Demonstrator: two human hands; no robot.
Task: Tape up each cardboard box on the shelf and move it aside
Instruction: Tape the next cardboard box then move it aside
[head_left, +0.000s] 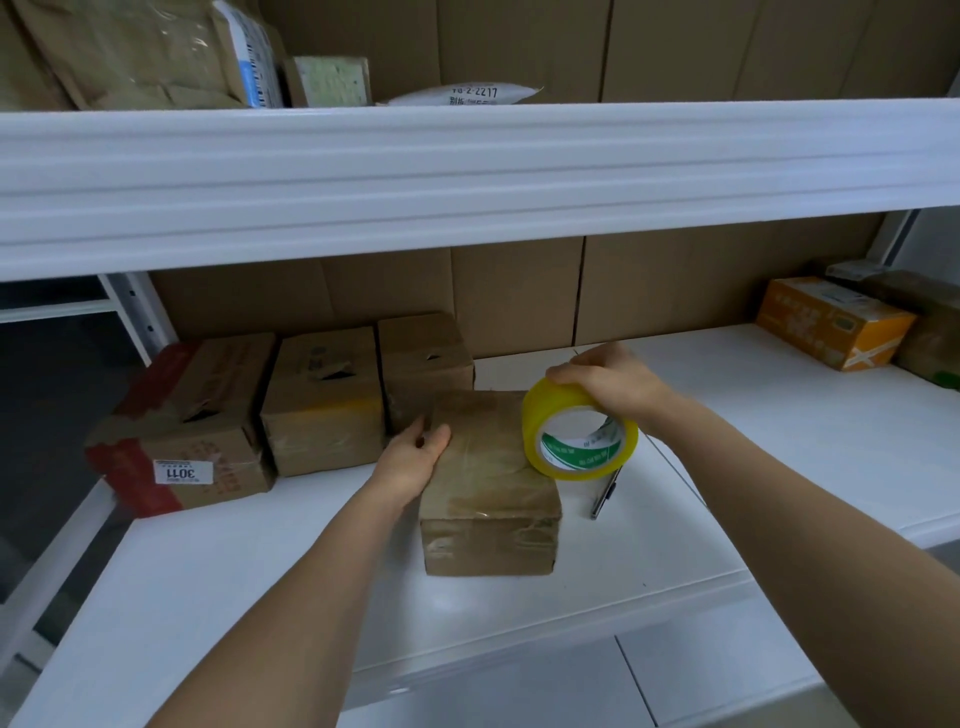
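A small brown cardboard box (491, 499) sits in the middle of the white shelf (727, 415), with clear tape across its top. My left hand (415, 457) rests flat against the box's left top edge. My right hand (608, 382) grips a yellow tape roll (579, 428) from above, the roll held upright at the box's right top corner. Three more cardboard boxes stand in a row at the left: one with red print (184, 431), a middle one (324, 402) and a back one (423, 358).
A dark pen (605, 493) lies on the shelf right of the box. An orange box (831, 322) and other packages stand at the far right. An upper shelf beam (467, 171) hangs overhead with parcels on it. Cardboard sheets line the back.
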